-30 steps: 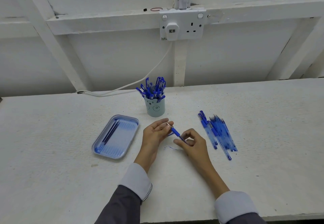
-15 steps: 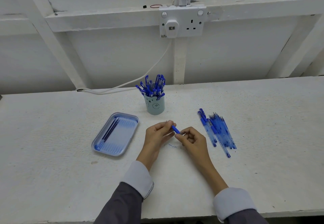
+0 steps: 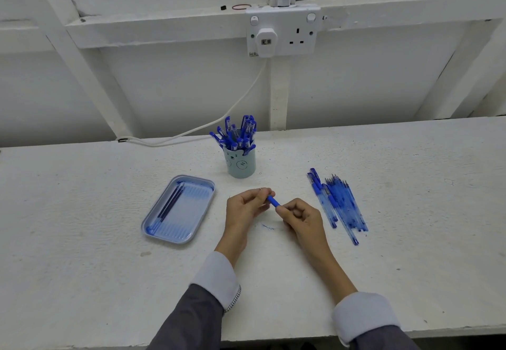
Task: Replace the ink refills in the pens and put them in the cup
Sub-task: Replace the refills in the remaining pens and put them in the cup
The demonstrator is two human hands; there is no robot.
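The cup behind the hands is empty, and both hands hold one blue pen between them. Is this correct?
Not quite. The head view shows that the cup is not empty: many blue pens stand in it. The rest holds: the left hand and the right hand, in front of it, hold one blue pen between them.

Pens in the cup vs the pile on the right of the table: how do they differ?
Pose: the pens in the cup stand on end, leaning; the pile lies flat on the table. Layout: the pens in the cup fan outward; the pile runs roughly parallel. Ends: the pens in the cup show blue caps; much of the pile shows bare pointed tips. Both are blue.
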